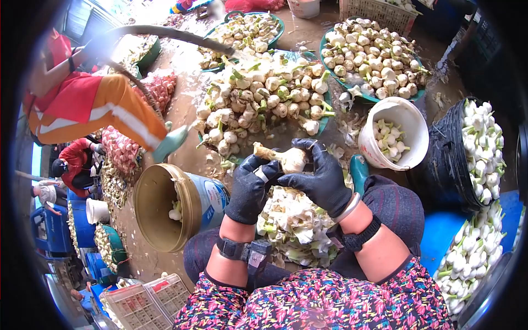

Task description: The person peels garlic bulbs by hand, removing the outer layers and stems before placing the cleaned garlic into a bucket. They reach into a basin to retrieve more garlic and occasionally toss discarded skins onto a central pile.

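Observation:
A garlic bulb [294, 160] with a thick brownish stem is held between my two black-gloved hands, above a heap of pale peelings [297, 220] in my lap area. My left hand [250, 187] closes around the stem side; something whitish, too small to name, shows at its fingers. My right hand [322, 179] grips the bulb, thumb below and fingers behind it. Just beyond my hands lies a large pile of untrimmed garlic [264, 99]. Right of my hands stands a white bucket [368, 140] with several trimmed bulbs in it.
A beige-mouthed bucket [140, 220] lies tilted at left, one bulb inside. A black basket [440, 159] of white bulbs is at right. Another garlic-filled basin [330, 60] stands behind. A person in orange trousers [121, 104] is at upper left, near a curved dark pole [181, 36].

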`<state>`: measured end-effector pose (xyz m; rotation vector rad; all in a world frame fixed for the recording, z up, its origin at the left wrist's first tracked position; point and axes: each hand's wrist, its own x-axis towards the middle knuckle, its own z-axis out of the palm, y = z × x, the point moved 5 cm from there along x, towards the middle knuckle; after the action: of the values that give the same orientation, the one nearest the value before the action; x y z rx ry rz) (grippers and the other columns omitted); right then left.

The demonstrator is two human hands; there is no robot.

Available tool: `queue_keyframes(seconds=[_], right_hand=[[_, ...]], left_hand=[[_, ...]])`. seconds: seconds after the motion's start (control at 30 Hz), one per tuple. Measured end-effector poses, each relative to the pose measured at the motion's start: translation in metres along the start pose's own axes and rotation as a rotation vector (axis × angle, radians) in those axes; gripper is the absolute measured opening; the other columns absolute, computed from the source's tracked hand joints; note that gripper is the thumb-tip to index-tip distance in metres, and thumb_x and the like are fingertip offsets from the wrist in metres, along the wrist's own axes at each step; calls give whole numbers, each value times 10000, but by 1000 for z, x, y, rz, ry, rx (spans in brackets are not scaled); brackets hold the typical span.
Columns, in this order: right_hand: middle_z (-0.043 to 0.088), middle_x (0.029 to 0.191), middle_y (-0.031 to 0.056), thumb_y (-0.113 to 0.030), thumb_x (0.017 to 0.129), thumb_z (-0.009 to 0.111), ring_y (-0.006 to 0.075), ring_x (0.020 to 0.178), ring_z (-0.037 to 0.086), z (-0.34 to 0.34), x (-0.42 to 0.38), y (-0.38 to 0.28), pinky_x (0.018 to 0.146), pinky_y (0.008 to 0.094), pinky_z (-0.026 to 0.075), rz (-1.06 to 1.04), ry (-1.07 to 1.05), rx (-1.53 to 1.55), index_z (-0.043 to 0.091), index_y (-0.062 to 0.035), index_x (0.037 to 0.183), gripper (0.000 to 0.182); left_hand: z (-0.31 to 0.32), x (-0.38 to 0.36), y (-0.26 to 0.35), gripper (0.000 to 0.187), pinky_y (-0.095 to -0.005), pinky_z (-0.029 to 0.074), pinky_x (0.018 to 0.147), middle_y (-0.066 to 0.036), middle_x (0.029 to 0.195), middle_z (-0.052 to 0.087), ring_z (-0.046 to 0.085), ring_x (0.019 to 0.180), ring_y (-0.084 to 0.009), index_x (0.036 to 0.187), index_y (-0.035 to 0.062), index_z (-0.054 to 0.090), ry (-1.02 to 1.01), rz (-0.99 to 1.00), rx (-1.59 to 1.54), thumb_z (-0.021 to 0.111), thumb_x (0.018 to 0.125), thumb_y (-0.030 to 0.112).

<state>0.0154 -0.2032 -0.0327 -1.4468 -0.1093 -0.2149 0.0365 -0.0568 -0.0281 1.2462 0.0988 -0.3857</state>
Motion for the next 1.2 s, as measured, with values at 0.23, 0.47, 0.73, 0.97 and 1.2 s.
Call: queue_keyframes(seconds=[0.23,0.47,0.73,0.97,1.2], right_hand=[[567,989,82,-192,859,592,116,841,581,6,-8,14,647,252,518,575,-94,290,422,-20,1229,442],[553,928,58,-182,808,641,100,799,539,-3,-1,22,684,254,487,274,6,263,486,-16,1096,367],[578,889,44,-81,734,711,97,796,551,-8,-1,13,735,244,479,374,21,356,495,-13,1075,409],[562,1010,67,30,679,730,127,902,554,-5,-3,6,807,263,490,255,12,382,483,-23,1135,521],[578,1014,79,13,714,708,137,888,570,-5,-7,7,809,272,489,360,-13,530,484,-4,1148,489]], left_hand=[[-11,1,0,175,-269,498,618,-73,815,620,597,659,-144,926,-21,596,-23,72,261,563,763,34],[-7,0,-1,197,-311,519,632,-107,737,616,624,667,-206,939,-37,589,-21,36,55,536,763,34],[-64,11,22,262,-283,508,625,-97,776,613,598,620,-185,985,-60,599,187,174,249,539,767,70],[-3,-4,11,244,-265,489,691,-70,840,632,599,718,-126,1026,-24,603,-29,33,184,606,818,103],[5,-2,0,235,-323,518,731,-110,900,630,629,786,-203,993,-38,578,-62,13,65,575,828,128]])
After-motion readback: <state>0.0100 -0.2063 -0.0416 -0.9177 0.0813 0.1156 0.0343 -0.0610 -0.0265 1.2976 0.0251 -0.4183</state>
